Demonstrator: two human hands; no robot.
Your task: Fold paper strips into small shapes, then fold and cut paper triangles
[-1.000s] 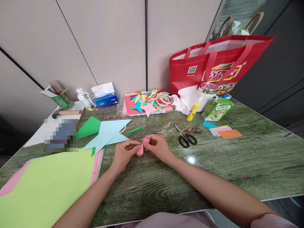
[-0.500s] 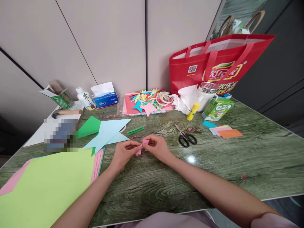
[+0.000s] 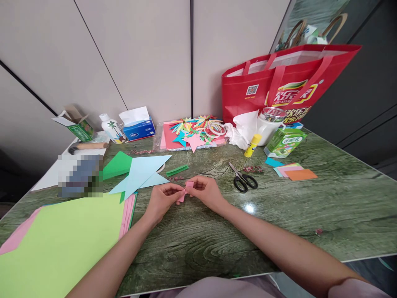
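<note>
A small folded piece of pink paper is pinched between both hands above the middle of the table. My left hand grips its left side with thumb and fingers. On the other side, my right hand holds it the same way, and its upper end sticks up by the right thumb. The fingers hide part of the fold. Just beyond the hands lies a folded green paper strip. Scissors with black handles rest to the right. Light blue and green paper stars lie to the left.
Large coloured sheets are stacked at the left front. Small paper pieces, a yellow glue stick, a white mug and a red bag stand or lie to the right. Paper stars and a tissue box are behind.
Almost nothing differs. Both hands keep their pinch on the pink paper, and the view has shifted very slightly.
</note>
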